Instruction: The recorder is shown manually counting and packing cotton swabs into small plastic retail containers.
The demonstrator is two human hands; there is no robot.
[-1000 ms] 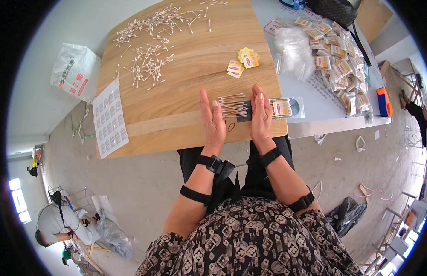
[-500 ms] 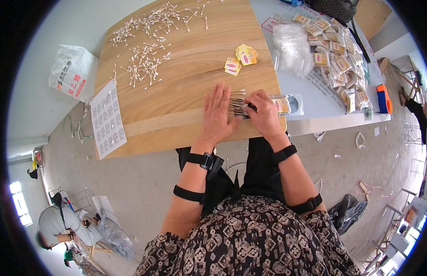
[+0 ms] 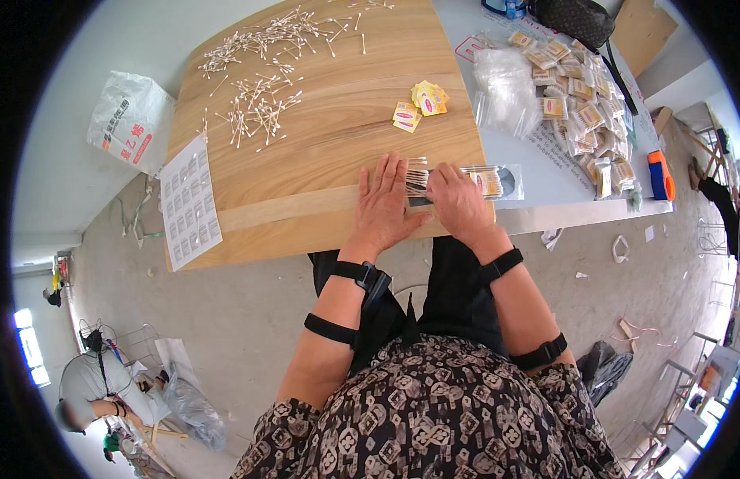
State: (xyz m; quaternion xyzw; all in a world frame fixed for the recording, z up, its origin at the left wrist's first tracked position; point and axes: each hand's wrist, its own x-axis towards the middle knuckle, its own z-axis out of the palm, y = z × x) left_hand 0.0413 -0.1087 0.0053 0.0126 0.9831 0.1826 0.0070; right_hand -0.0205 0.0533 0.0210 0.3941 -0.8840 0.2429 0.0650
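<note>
My left hand (image 3: 382, 201) lies on the wooden table with its fingers stretched out and its thumb pointing right. Its fingertips are beside a row of white cotton swabs (image 3: 417, 183). Curled down over that row is my right hand (image 3: 461, 201), whose closed fingertips are hidden under the knuckles. To its right, more swabs and a yellow card (image 3: 489, 183) show in a clear plastic sleeve (image 3: 513, 182) that reaches past the table's right edge. Something dark lies partly hidden on the table between my hands.
Loose swabs (image 3: 262, 109) lie scattered at the far left, and small yellow cards (image 3: 429, 97) at the far right. A printed sheet (image 3: 189, 209) hangs over the left edge. The grey table holds clear bags (image 3: 505, 89), filled packets (image 3: 591, 116) and an orange-and-blue tape dispenser (image 3: 661, 176).
My right hand has turned and flattened over the swabs; the small black thing in its fingers before is now hidden. My left hand has shifted slightly, its fingers still stretched out.
</note>
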